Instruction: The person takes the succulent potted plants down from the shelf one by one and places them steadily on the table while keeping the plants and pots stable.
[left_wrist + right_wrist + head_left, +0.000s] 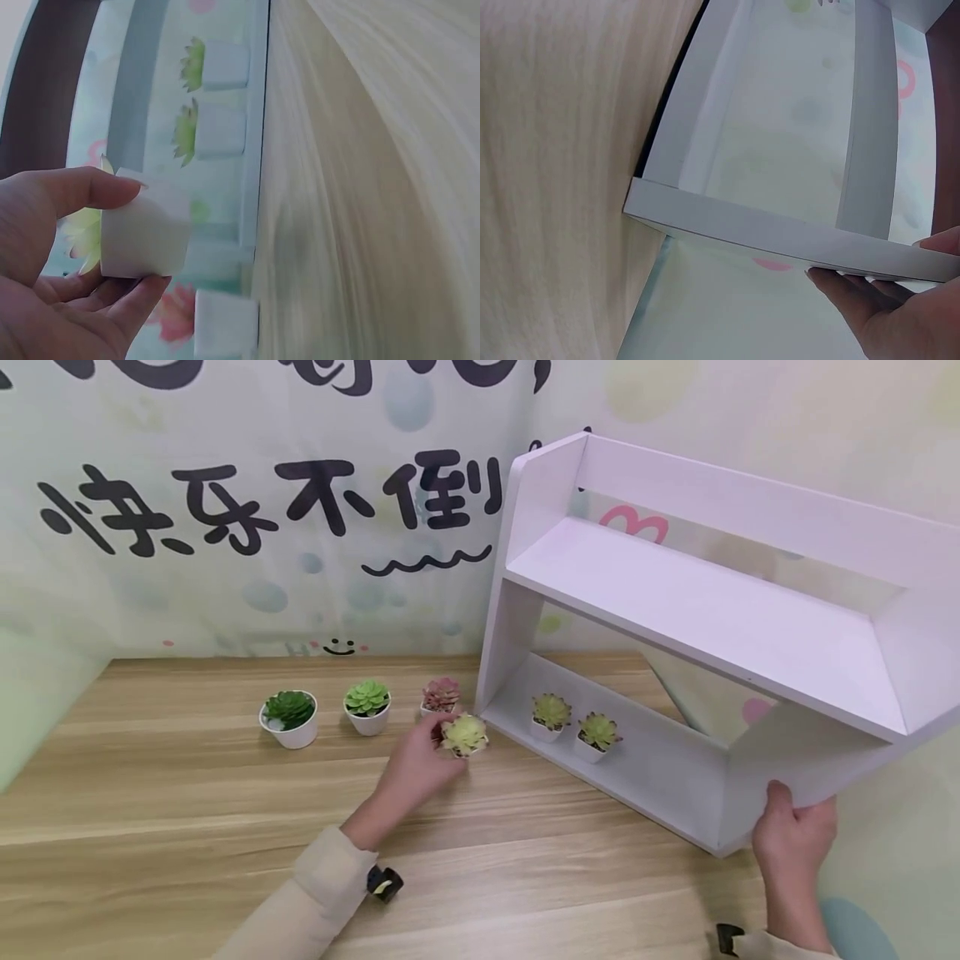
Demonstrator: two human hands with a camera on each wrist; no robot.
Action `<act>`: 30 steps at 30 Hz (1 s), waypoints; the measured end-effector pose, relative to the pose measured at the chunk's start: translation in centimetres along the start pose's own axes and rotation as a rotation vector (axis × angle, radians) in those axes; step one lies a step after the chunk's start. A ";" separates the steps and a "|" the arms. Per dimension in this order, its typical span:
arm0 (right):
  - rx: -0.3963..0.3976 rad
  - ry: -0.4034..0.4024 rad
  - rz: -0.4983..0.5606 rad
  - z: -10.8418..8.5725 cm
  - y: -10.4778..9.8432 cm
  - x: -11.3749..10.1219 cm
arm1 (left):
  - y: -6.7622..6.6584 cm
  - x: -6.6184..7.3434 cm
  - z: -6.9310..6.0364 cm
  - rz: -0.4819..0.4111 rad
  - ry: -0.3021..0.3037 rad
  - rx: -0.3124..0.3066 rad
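My left hand [422, 762] pinches the white pot of a pale yellow-green succulent [464, 736] between thumb and fingers, just off the lower left corner of a white two-tier shelf [701, 602]. In the left wrist view the square pot [146, 232] lies between thumb and fingertips, its plant partly hidden by the hand. My right hand [797, 831] grips the shelf's right side panel near the bottom; the right wrist view has the fingers [855, 296] on its outer face. Two similar potted succulents, one left [551, 714] and one right [597, 733], stand on the lower tier.
Left of the shelf, on the wooden table [187, 860], a reddish succulent [441, 694], a bright green one [367, 700] and a dark green one [291, 717] stand in white pots. Behind them hangs a printed backdrop [300, 585]. The shelf stands at an angle to it.
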State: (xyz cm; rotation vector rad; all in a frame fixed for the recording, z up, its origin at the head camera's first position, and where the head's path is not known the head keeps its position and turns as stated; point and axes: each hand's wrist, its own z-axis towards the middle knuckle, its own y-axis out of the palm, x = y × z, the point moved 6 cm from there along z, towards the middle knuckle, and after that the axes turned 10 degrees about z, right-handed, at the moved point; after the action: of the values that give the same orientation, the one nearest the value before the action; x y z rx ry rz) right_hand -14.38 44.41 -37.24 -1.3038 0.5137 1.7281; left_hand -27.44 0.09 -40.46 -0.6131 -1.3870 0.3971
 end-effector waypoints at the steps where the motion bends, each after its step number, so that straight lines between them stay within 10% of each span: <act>1: -0.002 0.004 0.000 0.0 0.0 0.0 | -0.5 -0.2 -0.3 0.002 -0.007 -0.008; 30: -0.043 0.059 -0.020 0.3 0.0 0.4 | -11.6 -9.7 -5.6 0.166 -0.024 -0.018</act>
State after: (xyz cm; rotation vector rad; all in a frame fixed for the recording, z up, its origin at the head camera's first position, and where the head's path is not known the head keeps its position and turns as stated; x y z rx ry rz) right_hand -14.59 44.80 -37.52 -1.3897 0.4978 1.6970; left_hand -24.52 -15.74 -41.29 -0.7432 -1.3677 0.5269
